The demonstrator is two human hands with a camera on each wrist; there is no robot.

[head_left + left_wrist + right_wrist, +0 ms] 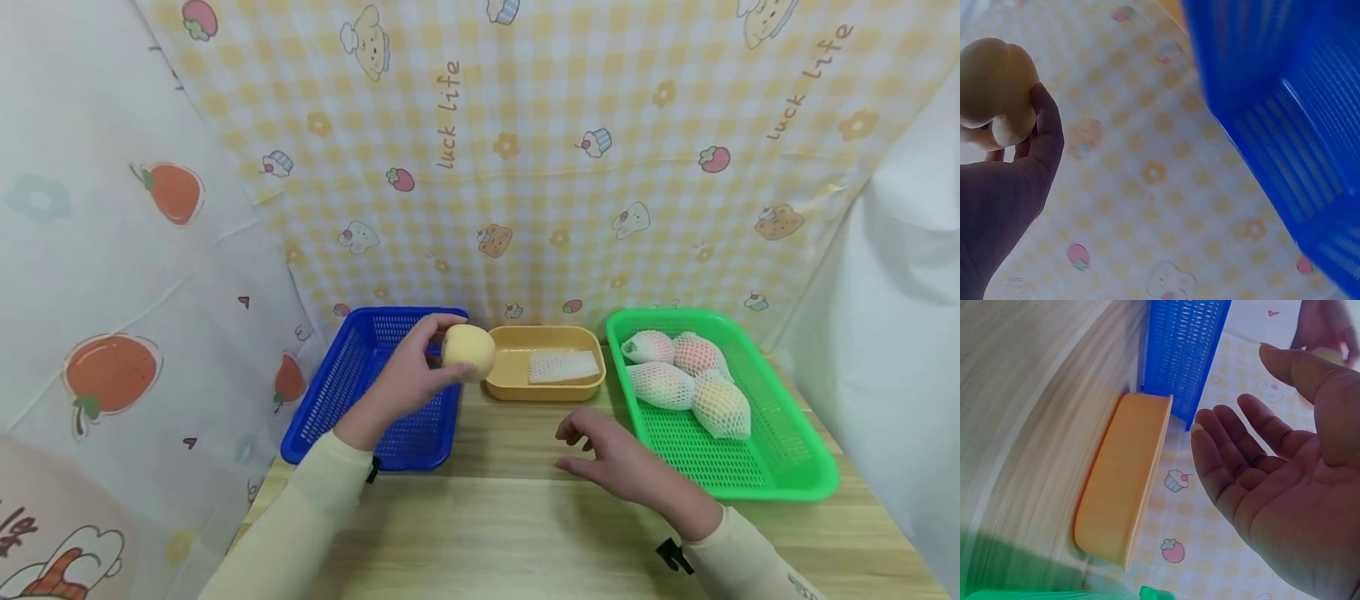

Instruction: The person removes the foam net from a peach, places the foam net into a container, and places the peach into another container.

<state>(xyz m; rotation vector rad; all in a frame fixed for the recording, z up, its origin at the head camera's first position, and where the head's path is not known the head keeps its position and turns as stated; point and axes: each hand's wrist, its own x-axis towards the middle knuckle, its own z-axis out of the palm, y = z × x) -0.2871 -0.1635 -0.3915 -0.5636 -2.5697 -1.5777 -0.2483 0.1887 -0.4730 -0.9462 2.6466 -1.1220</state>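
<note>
Left hand (415, 368) grips a fruit (468, 350), right hand (618, 460) hangs loose; blue basket (327, 398) lower left, green basket (701, 465) lower right; fruit round, pale yellow.

Bright, even head view, soft shadows on the wooden table (517, 537), dimmer, hazier wrist views

The fruit (468, 352) has a smooth, matt skin, like soft wax. Both the blue basket (420, 454) and the green basket (701, 462) look like hard plastic — pierced all over, with a slight gloss on the rims. The tray (543, 394) appears to be smooth plastic with a soft shine; the net (562, 367) looks like matt foam. The table (517, 533) shows wood grain under a satin finish — the curtain (525, 167) resembles thin, creased cloth.
</note>
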